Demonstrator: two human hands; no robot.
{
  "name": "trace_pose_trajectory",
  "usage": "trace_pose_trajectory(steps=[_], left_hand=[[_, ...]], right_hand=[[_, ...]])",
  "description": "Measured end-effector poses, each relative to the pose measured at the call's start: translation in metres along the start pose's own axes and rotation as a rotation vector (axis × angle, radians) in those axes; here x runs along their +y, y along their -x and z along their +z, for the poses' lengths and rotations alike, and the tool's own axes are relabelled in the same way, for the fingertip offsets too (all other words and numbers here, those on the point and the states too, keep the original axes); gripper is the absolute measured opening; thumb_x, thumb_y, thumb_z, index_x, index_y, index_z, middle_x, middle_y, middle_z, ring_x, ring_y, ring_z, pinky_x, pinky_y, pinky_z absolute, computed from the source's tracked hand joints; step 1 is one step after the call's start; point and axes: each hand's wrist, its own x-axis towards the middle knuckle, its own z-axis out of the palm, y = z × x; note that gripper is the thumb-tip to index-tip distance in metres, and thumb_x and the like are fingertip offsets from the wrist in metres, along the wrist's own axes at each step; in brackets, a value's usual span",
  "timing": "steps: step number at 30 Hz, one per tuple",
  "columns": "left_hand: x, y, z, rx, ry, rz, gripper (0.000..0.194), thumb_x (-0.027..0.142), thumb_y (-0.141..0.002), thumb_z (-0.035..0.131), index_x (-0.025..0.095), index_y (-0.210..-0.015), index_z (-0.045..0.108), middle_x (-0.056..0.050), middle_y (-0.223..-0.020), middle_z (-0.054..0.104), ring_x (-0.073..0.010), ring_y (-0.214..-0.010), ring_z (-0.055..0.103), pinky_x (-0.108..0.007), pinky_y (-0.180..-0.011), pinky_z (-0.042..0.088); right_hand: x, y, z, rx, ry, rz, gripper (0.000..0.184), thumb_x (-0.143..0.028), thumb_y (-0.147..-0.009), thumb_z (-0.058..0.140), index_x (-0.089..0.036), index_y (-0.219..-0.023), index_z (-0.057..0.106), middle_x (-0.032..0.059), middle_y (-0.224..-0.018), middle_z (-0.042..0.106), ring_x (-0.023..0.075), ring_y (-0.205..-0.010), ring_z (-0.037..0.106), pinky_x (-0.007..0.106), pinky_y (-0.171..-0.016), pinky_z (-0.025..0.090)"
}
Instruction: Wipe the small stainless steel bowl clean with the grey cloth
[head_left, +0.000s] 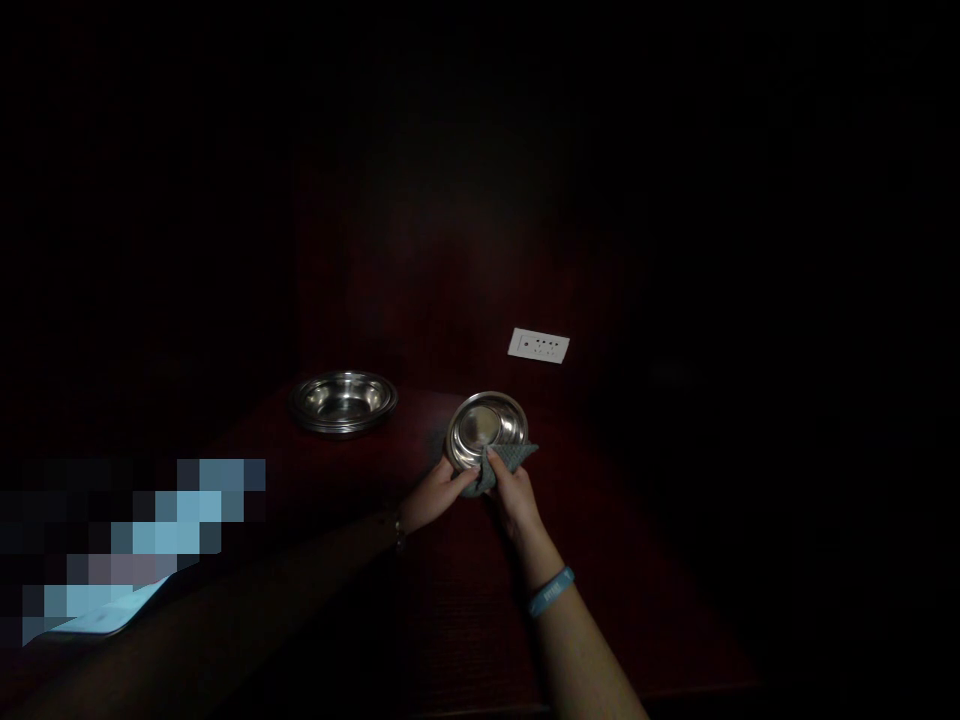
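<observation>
Over a dark red table (480, 620), a metal bowl (480, 428) and a cloth (511, 457) gripped between left hand (433, 497) and right hand (517, 500).
Behind, in deep gloom, a dark red wall (465, 290); at lower left, a bright pale-blue panel (124, 605), largely masked by coarse blocks. Farther left on the table, well apart from both hands, a stack of metal dishes (360, 424), rims closely nested. Near the middle of the view, the bowl, tilted with open side toward the camera: clasped at the lower left rim by the left hand, and pinched at the lower right through the grey-green cloth by the right, thumb on the fabric. On the wall, a white socket plate (538, 346) with small dark holes. On the right wrist, a blue wristband (552, 591) with pale lettering, perhaps capitals, too small and dim to read. On the left, a bracelet (399, 532).
</observation>
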Motion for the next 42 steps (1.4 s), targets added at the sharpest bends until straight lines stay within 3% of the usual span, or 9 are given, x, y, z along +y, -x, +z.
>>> trace_pose_trajectory(steps=[3, 5, 15, 34, 42], left_hand=[[0.004, -0.001, 0.0, -0.027, -0.011, 0.021, 0.046, 0.031, -0.081, 0.062, 0.018, -0.125, 0.058, -0.01, -0.139, 0.054, -0.0269, -0.136, 0.041, -0.042, -0.119, 0.018], [0.005, -0.001, 0.001, -0.012, 0.01, 0.006, 0.044, 0.03, -0.081, 0.062, 0.019, -0.124, 0.06, -0.009, -0.138, 0.056, -0.0274, -0.135, 0.041, -0.043, -0.119, 0.018], [0.01, -0.001, 0.003, 0.024, 0.069, -0.025, 0.046, 0.026, -0.076, 0.065, 0.017, -0.121, 0.061, -0.009, -0.137, 0.056, -0.0276, -0.133, 0.045, -0.043, -0.117, 0.023], [0.019, 0.0, 0.006, 0.022, 0.103, -0.004, 0.035, 0.028, -0.076, 0.065, 0.019, -0.111, 0.066, -0.006, -0.124, 0.066, -0.0255, -0.126, 0.051, -0.04, -0.114, 0.03], [0.016, -0.003, 0.003, 0.081, 0.14, -0.058, 0.039, 0.022, -0.072, 0.061, 0.019, -0.11, 0.065, -0.005, -0.124, 0.066, -0.0263, -0.124, 0.053, -0.039, -0.111, 0.034]], right_hand=[[-0.001, 0.002, 0.003, 0.016, -0.084, 0.116, 0.038, -0.046, -0.065, 0.072, -0.015, -0.088, 0.07, 0.0062, -0.08, 0.074, 0.0174, -0.068, 0.068, 0.024, -0.059, 0.052], [-0.001, 0.001, 0.003, 0.019, -0.098, 0.117, 0.039, -0.046, -0.064, 0.073, -0.015, -0.087, 0.069, 0.0059, -0.082, 0.074, 0.0177, -0.069, 0.069, 0.024, -0.06, 0.052], [0.0, -0.008, -0.008, 0.067, 0.038, -0.125, 0.042, -0.046, -0.066, 0.071, -0.011, -0.09, 0.073, 0.01, -0.091, 0.076, 0.0231, -0.086, 0.07, 0.031, -0.08, 0.053], [-0.007, -0.008, -0.012, 0.238, 0.215, -0.217, 0.04, -0.049, -0.068, 0.068, -0.011, -0.081, 0.071, 0.0137, -0.086, 0.075, 0.0257, -0.08, 0.07, 0.031, -0.069, 0.052], [-0.006, -0.008, -0.016, 0.286, 0.259, -0.256, 0.04, -0.05, -0.067, 0.069, -0.012, -0.081, 0.071, 0.0125, -0.084, 0.075, 0.0248, -0.079, 0.069, 0.029, -0.068, 0.05]])
